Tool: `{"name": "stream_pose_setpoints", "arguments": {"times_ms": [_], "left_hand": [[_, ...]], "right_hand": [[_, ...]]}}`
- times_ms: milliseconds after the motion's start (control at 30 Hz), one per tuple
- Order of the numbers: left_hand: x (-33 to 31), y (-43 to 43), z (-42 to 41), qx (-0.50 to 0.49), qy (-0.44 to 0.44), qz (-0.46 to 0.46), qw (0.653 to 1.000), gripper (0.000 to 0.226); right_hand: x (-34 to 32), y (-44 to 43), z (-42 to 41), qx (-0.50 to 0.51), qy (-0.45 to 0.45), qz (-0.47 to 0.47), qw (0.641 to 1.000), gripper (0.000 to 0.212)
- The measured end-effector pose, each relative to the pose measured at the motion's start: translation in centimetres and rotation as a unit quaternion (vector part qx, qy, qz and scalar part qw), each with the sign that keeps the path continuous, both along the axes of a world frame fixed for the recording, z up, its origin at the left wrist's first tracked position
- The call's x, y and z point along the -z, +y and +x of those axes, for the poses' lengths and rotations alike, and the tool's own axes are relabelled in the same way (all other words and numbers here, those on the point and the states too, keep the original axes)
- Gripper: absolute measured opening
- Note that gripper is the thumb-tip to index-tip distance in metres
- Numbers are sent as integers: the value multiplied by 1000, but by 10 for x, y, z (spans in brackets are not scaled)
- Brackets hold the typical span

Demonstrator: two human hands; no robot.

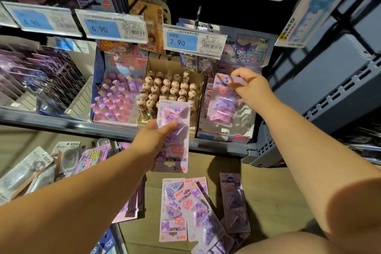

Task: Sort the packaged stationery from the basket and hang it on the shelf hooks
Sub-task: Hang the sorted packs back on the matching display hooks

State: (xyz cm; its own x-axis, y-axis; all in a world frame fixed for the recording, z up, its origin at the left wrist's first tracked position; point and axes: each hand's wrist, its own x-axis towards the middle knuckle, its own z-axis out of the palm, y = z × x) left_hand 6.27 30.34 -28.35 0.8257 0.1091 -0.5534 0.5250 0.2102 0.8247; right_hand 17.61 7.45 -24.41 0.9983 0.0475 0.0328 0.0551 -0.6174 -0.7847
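right hand (250,84): pinched shut on top edge of a clip pack (223,101), held up at the display box beyond it; hook not visible (can't tell if hole is engaged).
left hand (158,140): closed around a second clip pack (175,136), upside down.
loose packs (185,208): on the floor below both hands.
risk: pack slips off if released before seating; inverted pack needs a flip, may drop.
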Motion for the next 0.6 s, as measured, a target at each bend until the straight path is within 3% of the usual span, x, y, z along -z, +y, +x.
{"name": "stream_pose_setpoints", "arguments": {"times_ms": [133, 333, 467, 600], "left_hand": [[-1, -1, 1, -4, 10, -2, 1000, 26], [5, 4, 2, -6, 8, -2, 1000, 35], [3, 4, 2, -6, 7, -5, 1000, 34], [-1, 3, 1, -4, 5, -11, 1000, 34]], "right_hand": [[10, 5, 4, 21, -40, -81, 996, 10], [12, 10, 2, -3, -33, -157, 987, 19], [15, 12, -3, 16, 11, -100, 995, 23], [23, 10, -7, 13, 7, -115, 993, 23]]}}
